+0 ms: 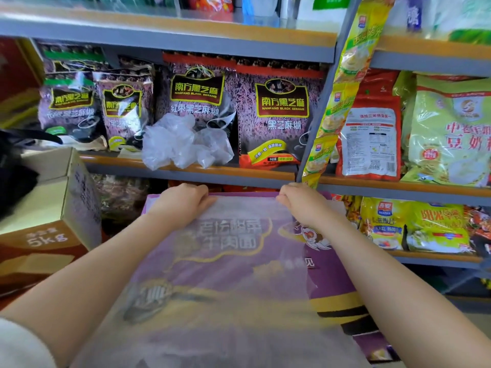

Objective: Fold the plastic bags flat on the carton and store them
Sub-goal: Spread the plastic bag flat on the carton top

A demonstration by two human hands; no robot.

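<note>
A: Purple cardboard fills the middle: the carton [326, 277] lies flat in front of the shelf [239, 172], and a translucent plastic bag [225, 301] is spread over most of its top, the print showing through.

B: Where's the bag's far edge?

A: Right at the carton's far side, under both hands. The left hand [183, 201] has its fingers curled and pinching that edge near the left corner; the right hand [299, 199] does the same near the right corner, knuckles up.

B: So a fold towards the body looks likely. What could spoil it?

A: I'd judge the film is slippery and light. If one hand pulls ahead of the other, the fold will likely run crooked. Trapped air may puff it up rather than let it lie flat. The bag's right side sits well inside the carton's right edge, while its near end is blurred, so I can't tell whether it overhangs.

B: Anything smaller?

A: A crumpled bundle of clear bags [183, 140] waits on the shelf above, leaning on the sesame packets [279, 112].
</note>
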